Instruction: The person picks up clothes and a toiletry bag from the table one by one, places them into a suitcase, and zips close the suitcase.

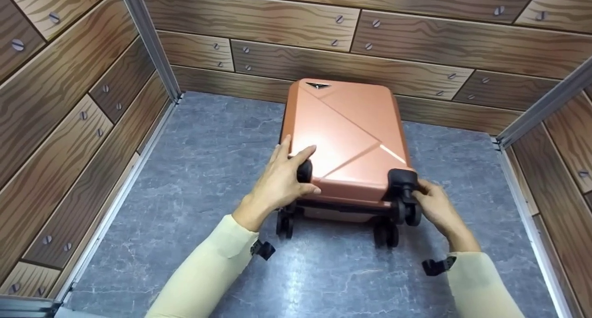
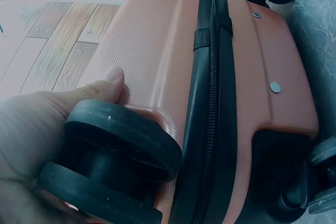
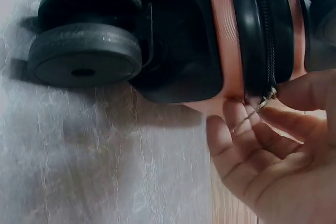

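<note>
A rose-gold hard-shell suitcase [image 1: 349, 128] lies flat on the floor, its wheeled end facing me. My left hand [image 1: 277, 179] rests on its near left corner around a black wheel [image 2: 123, 135], fingers spread along the shell and thumb against the end panel. At the near right corner, my right hand [image 1: 437, 209] pinches a small metal zipper pull [image 3: 253, 115] between thumb and fingers. The pull sits on the black zipper [image 3: 266, 40] that runs round the case. Another black double wheel [image 3: 86, 51] stands beside that hand in the right wrist view.
Grey marbled floor [image 1: 208, 137] surrounds the suitcase. Wood-patterned panels [image 1: 286, 61] rise behind and at both sides, with metal posts [image 1: 155, 40] in the corners. The far end of the case lies close to the back wall.
</note>
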Available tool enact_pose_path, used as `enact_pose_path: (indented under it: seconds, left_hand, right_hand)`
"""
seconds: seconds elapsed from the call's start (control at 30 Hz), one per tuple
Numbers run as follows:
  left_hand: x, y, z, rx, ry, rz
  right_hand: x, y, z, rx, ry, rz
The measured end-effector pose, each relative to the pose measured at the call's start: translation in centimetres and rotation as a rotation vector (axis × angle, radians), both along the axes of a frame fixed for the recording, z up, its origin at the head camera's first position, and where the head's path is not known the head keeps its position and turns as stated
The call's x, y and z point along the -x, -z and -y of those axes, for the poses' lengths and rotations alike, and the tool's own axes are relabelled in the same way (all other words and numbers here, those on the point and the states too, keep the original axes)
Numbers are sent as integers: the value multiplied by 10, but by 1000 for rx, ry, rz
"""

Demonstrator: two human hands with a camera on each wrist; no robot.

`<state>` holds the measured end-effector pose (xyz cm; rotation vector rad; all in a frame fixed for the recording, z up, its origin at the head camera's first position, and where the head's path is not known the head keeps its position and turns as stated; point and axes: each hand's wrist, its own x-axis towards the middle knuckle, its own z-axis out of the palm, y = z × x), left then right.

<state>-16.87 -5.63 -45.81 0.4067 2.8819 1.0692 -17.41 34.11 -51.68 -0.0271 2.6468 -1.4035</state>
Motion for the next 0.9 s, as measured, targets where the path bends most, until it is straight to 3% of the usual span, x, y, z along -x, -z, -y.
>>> enact_pose_path:
  seconds: [0.17,0.3,0.43,0.5,0.6,0.7,0.9]
  left_hand:
    - [1,2,0,0,-8,-8]
    - [4,3,1,4,-13,-18]
    - [5,2,2,9,-23,-20]
    - [5,1,2,17,-30,-18]
    - [6,-1,0,31,-38,-20]
    - [6,-2,-3,38,-46,-25]
    - [7,0,-5,47,-65,-53]
  right_hand:
    - [-7,2,-6,-66,-13,28]
    - [-13,3,-6,-122,-65,-2]
    - [-15,4,-3,-175,-55,-38]
    - [-16,7,-1,-224,-26,-100]
    - [-21,17,2,-274,9,-265]
    - [-32,28,5,-255,41,-420]
    - [-53,40,18,-103,55,-477]
